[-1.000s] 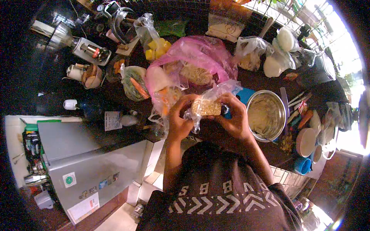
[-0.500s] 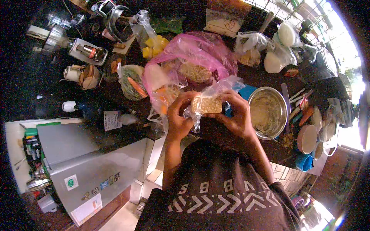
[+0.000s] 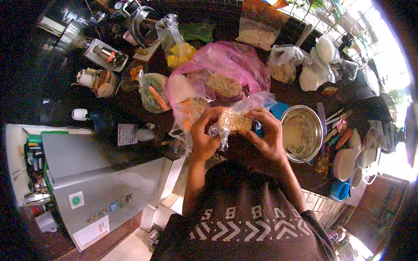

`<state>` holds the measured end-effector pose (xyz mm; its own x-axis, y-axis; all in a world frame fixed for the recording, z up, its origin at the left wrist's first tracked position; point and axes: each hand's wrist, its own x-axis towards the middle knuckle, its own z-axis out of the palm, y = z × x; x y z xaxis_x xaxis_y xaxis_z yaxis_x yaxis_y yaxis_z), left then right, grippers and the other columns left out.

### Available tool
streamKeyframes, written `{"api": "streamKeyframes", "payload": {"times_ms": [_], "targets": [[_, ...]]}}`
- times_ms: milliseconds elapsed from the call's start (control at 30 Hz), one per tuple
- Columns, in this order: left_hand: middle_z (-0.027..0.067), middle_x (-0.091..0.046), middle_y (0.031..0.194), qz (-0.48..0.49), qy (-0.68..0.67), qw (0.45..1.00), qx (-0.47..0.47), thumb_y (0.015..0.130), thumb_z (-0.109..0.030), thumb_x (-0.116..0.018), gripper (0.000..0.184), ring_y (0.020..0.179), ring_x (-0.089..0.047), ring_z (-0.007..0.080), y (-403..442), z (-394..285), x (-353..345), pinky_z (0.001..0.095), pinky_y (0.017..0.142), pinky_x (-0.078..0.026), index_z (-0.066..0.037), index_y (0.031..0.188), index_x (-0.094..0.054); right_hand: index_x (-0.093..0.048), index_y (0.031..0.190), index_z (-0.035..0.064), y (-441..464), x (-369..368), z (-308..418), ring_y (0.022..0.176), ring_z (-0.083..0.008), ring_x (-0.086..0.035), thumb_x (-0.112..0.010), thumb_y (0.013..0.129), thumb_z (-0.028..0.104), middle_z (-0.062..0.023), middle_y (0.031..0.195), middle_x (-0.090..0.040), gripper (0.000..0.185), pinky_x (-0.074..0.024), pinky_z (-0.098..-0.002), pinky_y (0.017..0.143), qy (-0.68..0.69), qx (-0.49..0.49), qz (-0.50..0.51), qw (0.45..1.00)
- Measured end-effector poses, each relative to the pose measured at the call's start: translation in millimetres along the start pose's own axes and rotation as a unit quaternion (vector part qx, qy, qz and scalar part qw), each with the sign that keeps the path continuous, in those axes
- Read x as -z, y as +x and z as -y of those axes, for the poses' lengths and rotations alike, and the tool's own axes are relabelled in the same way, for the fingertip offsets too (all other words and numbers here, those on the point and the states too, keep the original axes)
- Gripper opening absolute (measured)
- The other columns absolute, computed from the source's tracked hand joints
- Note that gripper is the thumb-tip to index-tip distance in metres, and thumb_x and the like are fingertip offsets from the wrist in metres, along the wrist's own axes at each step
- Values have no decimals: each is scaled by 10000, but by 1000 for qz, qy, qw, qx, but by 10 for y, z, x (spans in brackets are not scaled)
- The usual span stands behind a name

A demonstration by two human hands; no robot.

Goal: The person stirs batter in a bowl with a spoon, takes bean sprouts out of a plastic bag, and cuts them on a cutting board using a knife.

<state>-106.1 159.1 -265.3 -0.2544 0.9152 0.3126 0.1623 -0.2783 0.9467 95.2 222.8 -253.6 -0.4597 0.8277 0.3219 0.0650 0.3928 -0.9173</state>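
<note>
Between my two hands is a pale yellow, grainy block (image 3: 235, 122) partly wrapped in a clear plastic bag (image 3: 254, 101). My left hand (image 3: 206, 135) grips its left end, fingers on top and thumb below. On the right end, my right hand (image 3: 267, 134) holds the block and the plastic with bent fingers. A pink plastic bag (image 3: 226, 56) lies open just beyond, with a bundle of pale strands (image 3: 224, 84) in it. Close to my right hand stands a steel bowl (image 3: 322, 135) with pale, doughy contents.
A bag of greens and carrots (image 3: 154, 93) and a bag of yellow pieces (image 3: 180, 54) lie at the back left. Right of the bowl are a round board (image 3: 344, 165), a blue cup (image 3: 339, 190) and vegetables. A grey fridge (image 3: 113, 187) stands at the lower left.
The view has shifted slightly. Both hands keep hold of the wrapped block, which has barely moved between them.
</note>
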Motion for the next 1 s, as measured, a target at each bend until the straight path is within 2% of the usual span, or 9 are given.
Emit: {"api": "streamKeyframes", "payload": {"times_ms": [167, 233, 300, 367, 567, 700, 833, 900, 1000], "targets": [[92, -689, 1234, -24, 16, 999, 16, 789, -37, -786, 473, 1116, -673, 202, -11, 34, -77, 335, 963, -545, -41, 1244, -657, -697, 1137, -18, -27, -91, 153, 1027, -319, -669, -835, 812, 64, -196, 1168, -691, 362, -536, -408, 918, -130, 26, -84, 988], [96, -687, 1237, -26, 48, 998, 18, 787, -35, -786, 478, 1115, -674, 208, 0, 30, -116, 336, 960, -545, -40, 1246, -654, -726, 1151, 28, -63, -88, 65, 1063, -361, -668, -806, 837, 52, -194, 1225, -688, 325, -549, -448, 924, -198, 93, -81, 972], [100, -693, 1226, -49, 89, 995, -17, 767, -20, -781, 496, 1116, -673, 226, -16, 28, -171, 350, 966, -538, -42, 1246, -656, -739, 1172, 55, -80, -55, 136, 1083, -370, -665, -793, 843, 41, -187, 1258, -682, 335, -554, -453, 921, -213, 70, -69, 972], [98, -699, 1213, -60, 82, 995, -16, 751, -12, -785, 507, 1120, -669, 235, -75, 107, -207, 357, 972, -533, -42, 1241, -660, -714, 1277, 136, -125, -60, 53, 1145, -386, -644, -758, 816, 96, -161, 1361, -640, 464, -558, -464, 971, -255, 93, -52, 961], [110, -714, 1179, -123, 134, 983, -7, 725, 19, -789, 518, 1122, -661, 281, -167, 239, -315, 389, 986, -507, -41, 1226, -671, -664, 1341, 135, -155, -57, 25, 1237, -395, -583, -724, 832, 93, -167, 1441, -580, 514, -532, -483, 1021, -272, 89, 10, 958], [130, -712, 1188, -132, 220, 965, -48, 760, 14, -792, 500, 1113, -656, 325, -187, 152, -354, 420, 983, -495, -40, 1242, -668, -547, 1440, 44, -119, -38, 131, 1312, -425, -508, -726, 885, 125, -216, 1502, -504, 589, -444, -488, 1110, -293, 51, 70, 952], [149, -701, 1238, -137, 186, 972, -35, 799, 1, -781, 506, 1168, -648, 337, -200, 336, -388, 427, 1023, -484, -37, 1287, -652, -469, 1465, -23, -139, -70, -78, 1337, -444, -472, -734, 888, 169, -238, 1489, -495, 663, -410, -497, 1141, -279, 42, 112, 953], [158, -683, 1299, -82, 122, 988, 41, 836, -6, -754, 511, 1235, -629, 341, -195, 576, -361, 420, 1078, -457, -34, 1331, -629, -448, 1454, -49, -204, -69, -123, 1355, -450, -453, -729, 906, 240, -256, 1472, -499, 680, -404, -504, 1146, -328, 11, 139, 934], [156, -671, 1338, -32, 153, 988, 22, 874, -15, -720, 492, 1264, -620, 347, -118, 760, -304, 415, 1099, -448, -36, 1354, -615, -440, 1439, -69, -189, -45, -185, 1376, -451, -434, -711, 924, 311, -264, 1489, -482, 696, -396, -511, 1150, -384, -9, 198, 902]]}}
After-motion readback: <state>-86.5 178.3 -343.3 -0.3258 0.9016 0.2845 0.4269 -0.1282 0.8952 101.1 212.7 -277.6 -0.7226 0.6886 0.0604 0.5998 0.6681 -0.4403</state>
